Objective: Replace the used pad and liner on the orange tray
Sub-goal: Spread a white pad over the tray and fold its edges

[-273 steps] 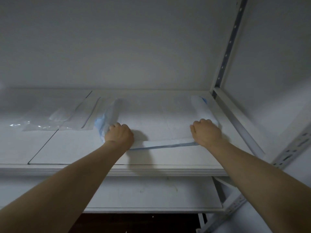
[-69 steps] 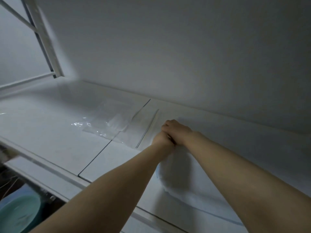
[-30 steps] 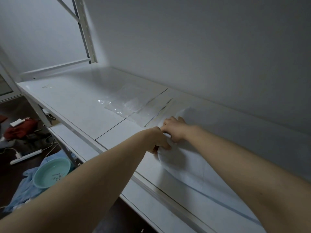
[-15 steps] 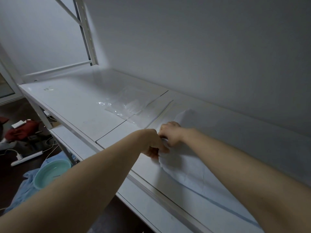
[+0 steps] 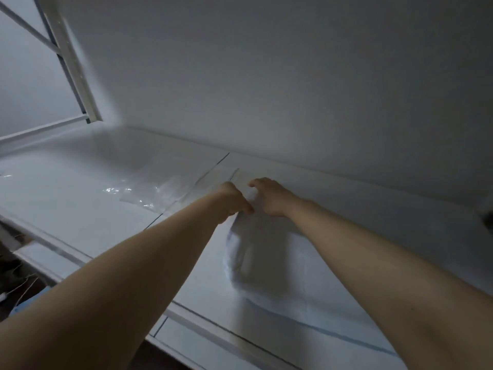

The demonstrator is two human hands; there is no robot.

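Item under inspection: a white pad (image 5: 266,263) with a blue stripe (image 5: 333,333) along its near edge. It lies on the upper board of a white shelf (image 5: 66,196), and all positions below are given relative to it.

The pad's near-right part lies flat on the shelf. Its far-left end is gathered and lifted off the board in a soft, rounded fold.

The left hand (image 5: 229,200) is at the left side of that lifted end. Its fingers (image 5: 244,206) are curled, and thumb and fingertips are pinched together on the pad's material. The right hand (image 5: 272,197) is just right of the left hand, at the top of the same lifted end. Its fingers (image 5: 257,182) are bent down over the bunched edge and grip it. The two hands are nearly touching, with a strip of pad showing between them. Both forearms are bare and extend over the pad from the near side.

A clear plastic bag (image 5: 160,185) lies flat on the shelf, left of the pad and just beyond the left hand. It crosses a seam between two shelf boards.

A plain wall (image 5: 266,76) rises directly behind the pad. A white metal upright (image 5: 72,62) stands far to the pad's left. A lower board (image 5: 202,348) projects below the pad's near edge.
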